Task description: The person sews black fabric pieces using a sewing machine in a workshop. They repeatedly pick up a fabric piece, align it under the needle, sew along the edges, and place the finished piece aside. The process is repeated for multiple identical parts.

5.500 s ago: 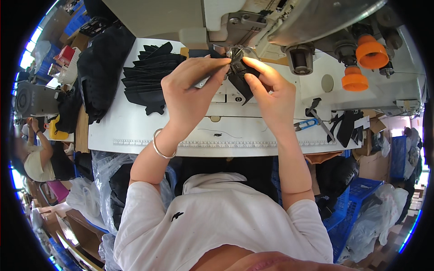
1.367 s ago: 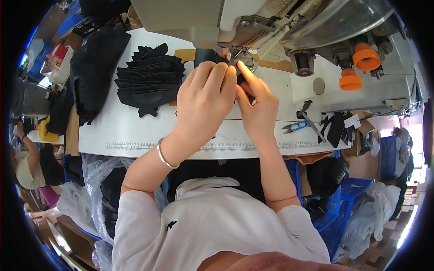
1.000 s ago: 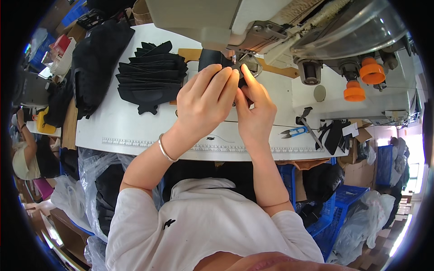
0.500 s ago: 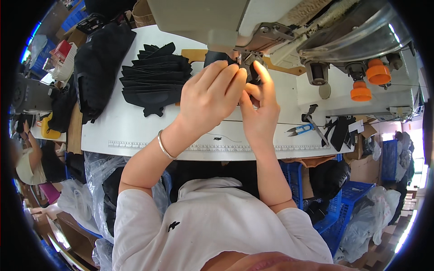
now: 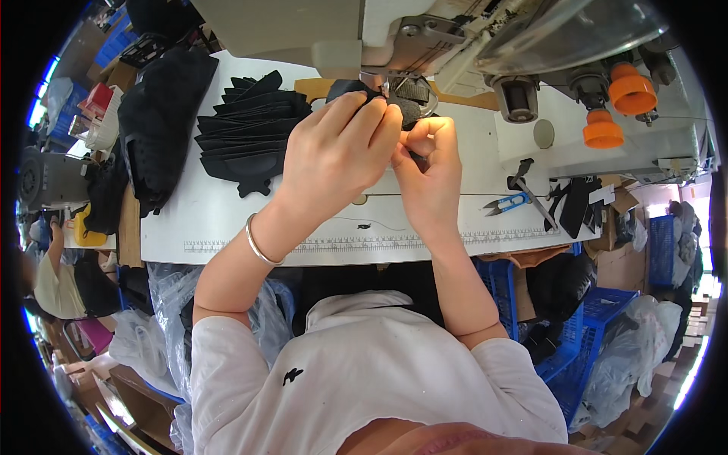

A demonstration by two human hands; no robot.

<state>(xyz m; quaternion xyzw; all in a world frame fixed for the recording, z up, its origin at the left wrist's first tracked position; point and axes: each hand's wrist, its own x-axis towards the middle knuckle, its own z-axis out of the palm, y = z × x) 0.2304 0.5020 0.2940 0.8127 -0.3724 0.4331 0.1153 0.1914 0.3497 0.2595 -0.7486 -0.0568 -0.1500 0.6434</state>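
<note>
At the needle area of a sewing machine, a black fabric piece lies partly under my fingers. My left hand is closed on it, fingers curled close to the presser foot. Just to the right, my right hand is closed in a pinch, its fingertips close to my left fingers and beside a dark grey rounded patch. What the right fingers hold is hidden. A fanned stack of black fabric pieces lies left of my left hand.
Blue-handled thread snips and a metal tool lie on the right of the white table. A ruler strip runs along its near edge. Orange knobs hang at upper right. Blue crates stand below. Another person sits far left.
Both hands have shifted slightly left. My right index finger, raised before near the needle, has curled down and drawn back toward me. More of the dark grey patch now shows.
</note>
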